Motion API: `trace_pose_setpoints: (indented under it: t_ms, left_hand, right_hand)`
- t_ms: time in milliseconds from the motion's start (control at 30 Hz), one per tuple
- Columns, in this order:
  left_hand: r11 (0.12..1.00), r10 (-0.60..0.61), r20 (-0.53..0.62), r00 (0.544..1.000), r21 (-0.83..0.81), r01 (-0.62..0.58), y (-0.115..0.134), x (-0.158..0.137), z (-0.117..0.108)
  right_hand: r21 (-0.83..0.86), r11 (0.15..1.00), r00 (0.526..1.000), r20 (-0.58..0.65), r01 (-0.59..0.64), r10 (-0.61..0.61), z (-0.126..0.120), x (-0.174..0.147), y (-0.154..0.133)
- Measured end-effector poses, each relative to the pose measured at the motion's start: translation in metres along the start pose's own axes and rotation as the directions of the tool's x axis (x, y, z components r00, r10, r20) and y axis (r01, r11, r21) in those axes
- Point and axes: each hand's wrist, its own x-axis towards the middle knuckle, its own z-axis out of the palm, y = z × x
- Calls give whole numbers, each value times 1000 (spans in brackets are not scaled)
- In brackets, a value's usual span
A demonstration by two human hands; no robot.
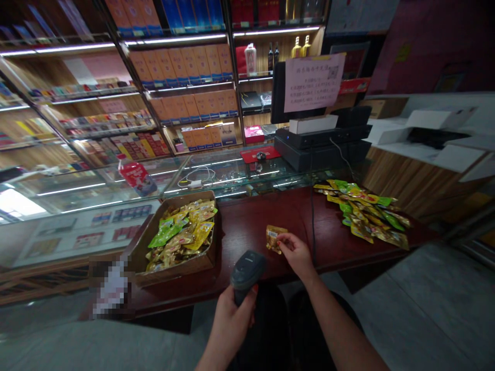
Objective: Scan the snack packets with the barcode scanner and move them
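My left hand (pixel 235 317) is wrapped round the handle of a dark grey barcode scanner (pixel 247 269), held over the table's near edge. The scanner's head points forward and to the right. My right hand (pixel 296 253) pinches the right side of a small gold snack packet (pixel 273 238) just above or on the dark red table (pixel 247 216). A white barcode label on the packet faces up. To the left stands an open cardboard box (pixel 212 255) filled with gold, yellow and green packets. On the right, a loose pile of similar packets (pixel 361 208) lies on the table.
A black cable (pixel 313 216) runs down across the table beside my right hand. Behind are a glass counter (pixel 174 178), a red drink bottle (pixel 135 174), a white cable (pixel 197 181), a mouse (pixel 261 155) and a cash register (pixel 323 147). Shelves of boxes (pixel 181 67) line the back.
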Motion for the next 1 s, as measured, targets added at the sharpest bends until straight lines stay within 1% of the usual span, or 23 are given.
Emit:
trace_pose_setpoints:
  t_ms: [200,267,333,400,433,500,567,600,633,667,700,733,767,833,867,933,1000]
  left_hand:
    - [999,-35,-19,999,-35,34,-2,-1,-4]
    - [998,-42,-31,999,-48,40,-4,-2,-8]
    - [997,-44,-51,998,-62,41,-8,-3,-16]
    - [996,-38,-73,997,-78,32,-12,-4,-25]
    - [996,-34,-78,996,-84,27,-14,-5,-30]
    - [996,-21,-82,996,-84,14,-18,-6,-39]
    - [998,-7,-96,995,-69,0,-22,-6,-47]
    - [998,1,-101,995,-57,-6,-25,-5,-50]
    - [999,7,-108,994,-46,-12,-28,-5,-52]
    - [999,14,-113,993,-37,-18,-30,-4,-53]
    - [999,19,-117,993,-30,-23,-33,-2,-53]
    - [999,24,-121,992,-26,-27,-35,-1,-52]
    - [999,24,-124,992,-27,-28,-37,1,-50]
    - [999,14,-133,991,-42,-20,-41,4,-45]
    - [999,3,-130,992,-49,-9,-42,5,-42]
    - [998,-26,-122,992,-60,18,-44,9,-37]
    - [997,-51,-126,991,-57,44,-46,14,-34]
  right_hand:
    - [108,994,999,16,-32,30,-3,-2,3]
    - [158,984,996,15,-87,86,-1,-1,0]
    - [219,962,986,27,-166,164,14,4,-9]
    - [287,933,976,81,-217,202,46,15,-24]
    - [320,920,972,124,-228,198,69,23,-32]
    - [374,896,960,229,-237,159,122,43,-49]
    - [383,893,942,315,-234,112,171,65,-61]
    - [323,924,941,325,-207,97,189,76,-63]
    - [182,972,950,300,-149,90,201,86,-63]
    - [22,995,962,260,-94,85,204,96,-61]
    - [-143,988,975,206,-50,79,198,105,-57]
    - [-288,957,987,145,-27,71,186,113,-51]
    - [-394,919,994,83,-28,65,166,121,-44]
    - [-522,850,997,-44,-76,62,114,134,-32]
    - [-590,799,991,-117,-116,57,86,142,-27]
    - [-696,685,966,-255,-217,47,30,158,-20]
    - [-765,572,941,-337,-296,37,-17,176,-17]
